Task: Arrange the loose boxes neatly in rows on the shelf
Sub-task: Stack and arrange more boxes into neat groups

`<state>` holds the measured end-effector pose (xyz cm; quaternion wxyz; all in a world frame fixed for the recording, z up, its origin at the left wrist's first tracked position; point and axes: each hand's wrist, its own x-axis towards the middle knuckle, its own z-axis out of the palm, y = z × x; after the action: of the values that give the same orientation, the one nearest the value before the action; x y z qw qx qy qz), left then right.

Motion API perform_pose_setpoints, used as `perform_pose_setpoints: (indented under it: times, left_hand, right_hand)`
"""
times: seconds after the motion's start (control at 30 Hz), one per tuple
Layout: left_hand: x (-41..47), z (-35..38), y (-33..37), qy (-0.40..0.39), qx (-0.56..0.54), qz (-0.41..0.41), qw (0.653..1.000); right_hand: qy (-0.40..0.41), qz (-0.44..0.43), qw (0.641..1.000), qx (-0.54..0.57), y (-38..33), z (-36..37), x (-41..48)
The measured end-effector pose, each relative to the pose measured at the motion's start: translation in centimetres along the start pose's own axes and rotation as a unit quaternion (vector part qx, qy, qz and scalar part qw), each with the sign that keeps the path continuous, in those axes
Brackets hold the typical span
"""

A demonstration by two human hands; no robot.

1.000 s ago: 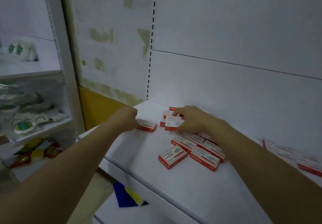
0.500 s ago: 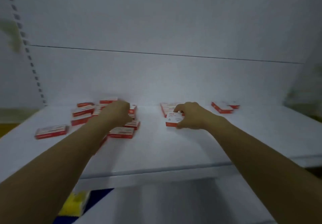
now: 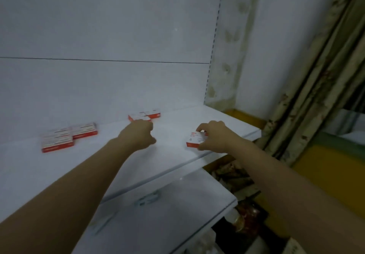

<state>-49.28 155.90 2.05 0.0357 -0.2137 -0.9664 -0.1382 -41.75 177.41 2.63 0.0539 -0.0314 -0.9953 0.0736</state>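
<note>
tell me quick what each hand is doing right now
Left hand: fingers curled beside the back box, grip cannot be told.
Right hand: holding a red and white box.

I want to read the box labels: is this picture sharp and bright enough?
Head view: dim, bluish light; left boxes smeared by motion blur, print unreadable; the box the right hand holds is slightly crisper, text also illegible.

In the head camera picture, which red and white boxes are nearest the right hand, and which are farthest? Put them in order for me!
1. The held box: pinched in the right hand itself, near the front edge of the shelf.
2. The back boxes: at the rear of the shelf, to the hand's left.
3. The left boxes: farthest, far along the shelf to the left.
</note>
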Motion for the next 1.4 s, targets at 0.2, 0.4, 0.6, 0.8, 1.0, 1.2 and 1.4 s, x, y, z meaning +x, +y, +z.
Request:
perform_pose_setpoints:
  times: [0.2, 0.4, 0.6, 0.8, 1.0, 1.2, 1.4]
  left_hand:
    - [6.5, 3.7, 7.5, 0.002, -0.002, -0.006, 1.000]
    - [11.0, 5.4, 11.4, 0.007, -0.011, -0.032, 0.999]
    - [12.9, 6.1, 10.2, 0.018, -0.035, -0.064, 0.997]
    - [13.7, 5.6, 6.4, 0.057, -0.078, -0.077, 0.992]
    - [14.1, 4.6, 2.8, 0.141, -0.155, -0.042, 0.977]
    - [14.0, 5.4, -0.7, 0.239, -0.205, -0.076, 0.946]
    - [13.6, 6.5, -3.1, 0.324, -0.301, -0.124, 0.888]
  right_hand:
    - [0.010, -0.010, 1.000, -0.011, 9.7, -0.9, 2.8]
    - [0.003, -0.036, 0.999, 0.006, 14.8, -2.3, 7.1]
    - [0.018, -0.078, 0.995, 0.062, 13.8, -1.3, 12.2]
    - [0.039, -0.151, 0.981, 0.114, 9.3, 0.6, 16.4]
    - [0.045, -0.235, 0.956, 0.170, 4.1, 1.9, 19.8]
    - [0.019, -0.307, 0.929, 0.204, 0.7, 4.2, 22.1]
    - [0.041, -0.354, 0.888, 0.290, -1.5, 6.3, 24.1]
